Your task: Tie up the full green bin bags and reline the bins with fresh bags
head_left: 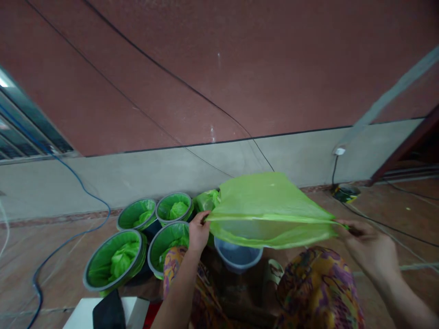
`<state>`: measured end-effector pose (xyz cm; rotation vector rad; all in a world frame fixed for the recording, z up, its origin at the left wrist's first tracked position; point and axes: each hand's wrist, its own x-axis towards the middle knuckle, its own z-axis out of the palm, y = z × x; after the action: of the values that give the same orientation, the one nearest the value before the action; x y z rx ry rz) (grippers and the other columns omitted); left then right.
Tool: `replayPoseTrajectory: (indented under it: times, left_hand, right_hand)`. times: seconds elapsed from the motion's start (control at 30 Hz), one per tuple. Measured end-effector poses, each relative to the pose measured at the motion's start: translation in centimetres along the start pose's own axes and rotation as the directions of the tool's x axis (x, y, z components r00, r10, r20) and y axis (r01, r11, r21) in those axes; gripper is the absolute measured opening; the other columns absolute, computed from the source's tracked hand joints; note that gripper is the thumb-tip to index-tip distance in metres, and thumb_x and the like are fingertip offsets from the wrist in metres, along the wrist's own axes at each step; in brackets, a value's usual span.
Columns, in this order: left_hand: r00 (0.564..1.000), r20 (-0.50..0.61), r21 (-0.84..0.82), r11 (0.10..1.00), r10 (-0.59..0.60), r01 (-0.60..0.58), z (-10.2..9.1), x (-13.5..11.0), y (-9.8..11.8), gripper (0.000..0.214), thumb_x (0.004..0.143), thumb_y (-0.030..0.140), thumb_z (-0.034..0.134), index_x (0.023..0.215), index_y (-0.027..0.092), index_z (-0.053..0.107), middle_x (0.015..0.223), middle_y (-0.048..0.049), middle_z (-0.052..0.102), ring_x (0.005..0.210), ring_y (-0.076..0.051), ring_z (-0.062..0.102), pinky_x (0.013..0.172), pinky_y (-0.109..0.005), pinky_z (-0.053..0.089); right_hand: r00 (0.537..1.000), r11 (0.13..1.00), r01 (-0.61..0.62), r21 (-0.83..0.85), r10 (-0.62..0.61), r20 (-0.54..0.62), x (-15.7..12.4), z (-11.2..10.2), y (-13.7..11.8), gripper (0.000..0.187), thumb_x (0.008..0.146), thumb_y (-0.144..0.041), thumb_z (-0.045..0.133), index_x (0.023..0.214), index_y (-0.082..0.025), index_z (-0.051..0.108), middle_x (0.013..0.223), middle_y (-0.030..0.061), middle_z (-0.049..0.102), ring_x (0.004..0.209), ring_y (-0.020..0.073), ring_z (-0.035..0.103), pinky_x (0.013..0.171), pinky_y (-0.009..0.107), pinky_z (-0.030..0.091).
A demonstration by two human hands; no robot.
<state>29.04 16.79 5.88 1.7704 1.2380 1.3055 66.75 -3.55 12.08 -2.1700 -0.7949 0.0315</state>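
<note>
A light green plastic bag (267,208) is stretched out flat in the air between my hands, its mouth partly open toward me. My left hand (198,232) pinches the bag's left edge. My right hand (368,246) pinches its right corner. Directly under the bag stands a grey bin (237,257) with no liner in it, on the reddish floor between my knees, which are covered in patterned cloth.
Several grey bins lined with green bags (115,265) stand to the left near the wall. More green bags (206,199) lie behind them. A blue cable (73,176) and black cables cross the floor. A white box (108,313) sits at bottom left.
</note>
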Motion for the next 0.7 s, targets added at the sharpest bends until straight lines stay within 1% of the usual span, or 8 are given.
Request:
replayPoseTrajectory:
  times: [0.2,0.3,0.37,0.43,0.5,0.53,0.6,0.7]
  left_hand:
    - [0.964,0.148,0.267,0.930,0.219,-0.252,-3.3,1.0,3.2,0.044,0.067,0.001,0.048,0.100,0.018,0.071,0.099,-0.0055,0.071,0.092,-0.017,0.066,0.087,-0.029,0.052]
    - [0.963,0.029,0.383,0.887,0.269,-0.259,-5.1,3.1,6.6,0.043,0.065,0.001,0.047,0.096,0.018,0.070,0.094,-0.0042,0.070,0.088,-0.017,0.065,0.084,-0.028,0.052]
    - [0.916,-0.171,0.440,0.860,0.364,-0.259,-6.3,4.5,9.1,0.042,0.066,0.003,0.049,0.100,0.018,0.069,0.093,-0.0036,0.068,0.082,-0.016,0.063,0.080,-0.027,0.051]
    - [0.803,-0.389,0.488,0.840,0.451,-0.235,-7.2,5.0,10.3,0.040,0.069,0.007,0.052,0.105,0.017,0.066,0.097,-0.0045,0.066,0.080,-0.015,0.060,0.077,-0.027,0.050]
    - [0.747,-0.472,0.504,0.839,0.468,-0.208,-7.5,4.3,9.7,0.034,0.069,0.010,0.054,0.100,0.016,0.065,0.093,-0.0049,0.065,0.077,-0.015,0.058,0.074,-0.027,0.049]
    - [0.790,-0.418,0.499,0.840,0.448,-0.212,-7.5,3.5,8.6,0.030,0.067,0.009,0.053,0.094,0.017,0.066,0.088,-0.0043,0.065,0.074,-0.015,0.058,0.073,-0.027,0.049]
    - [0.917,-0.206,0.452,0.865,0.341,-0.220,-7.2,1.8,5.6,0.022,0.063,0.008,0.051,0.077,0.018,0.064,0.075,-0.0028,0.063,0.072,-0.017,0.059,0.071,-0.027,0.049]
    - [0.979,-0.163,0.335,0.940,0.125,-0.065,-7.1,0.0,1.2,0.029,0.057,0.007,0.049,0.077,0.019,0.065,0.076,-0.0031,0.065,0.073,-0.019,0.061,0.074,-0.030,0.050]
  right_hand:
    - [1.000,0.998,-0.026,-0.064,0.027,0.004,1.7,-0.2,0.2,0.029,0.068,-0.044,0.068,0.082,-0.020,0.075,0.069,0.0080,0.071,0.061,0.0259,0.065,0.058,0.036,0.044]
    - [0.992,0.994,0.103,0.022,-0.101,-0.071,2.1,-1.1,-2.4,0.020,0.071,-0.036,0.067,0.077,-0.017,0.073,0.083,0.0103,0.074,0.067,0.0220,0.067,0.062,0.033,0.047]
    - [0.910,0.937,0.338,0.087,-0.302,-0.283,2.0,-2.1,-4.6,0.017,0.076,-0.032,0.064,0.080,-0.017,0.071,0.099,0.0120,0.073,0.086,0.0218,0.069,0.076,0.032,0.050]
    - [0.735,0.846,0.534,0.017,-0.454,-0.504,1.4,-2.7,-5.8,0.019,0.077,-0.030,0.065,0.090,-0.017,0.070,0.110,0.0131,0.070,0.106,0.0240,0.064,0.092,0.037,0.047]
    - [0.660,0.811,0.583,-0.052,-0.511,-0.551,0.2,-2.2,-5.1,0.022,0.076,-0.031,0.066,0.093,-0.019,0.069,0.112,0.0138,0.068,0.109,0.0261,0.062,0.094,0.040,0.046]
    - [0.702,0.817,0.575,-0.051,-0.524,-0.482,-0.5,-1.5,-4.0,0.019,0.076,-0.034,0.065,0.088,-0.020,0.069,0.109,0.0135,0.069,0.105,0.0262,0.064,0.088,0.039,0.049]
    - [0.862,0.862,0.506,0.022,-0.505,-0.041,-2.2,0.5,-0.9,0.021,0.080,-0.038,0.055,0.079,-0.023,0.070,0.098,0.0090,0.072,0.087,0.0236,0.069,0.075,0.036,0.053]
    - [0.911,0.940,0.341,0.008,-0.332,0.246,-4.8,3.5,3.6,0.025,0.076,-0.044,0.055,0.080,-0.025,0.070,0.095,0.0057,0.073,0.072,0.0228,0.069,0.064,0.036,0.055]
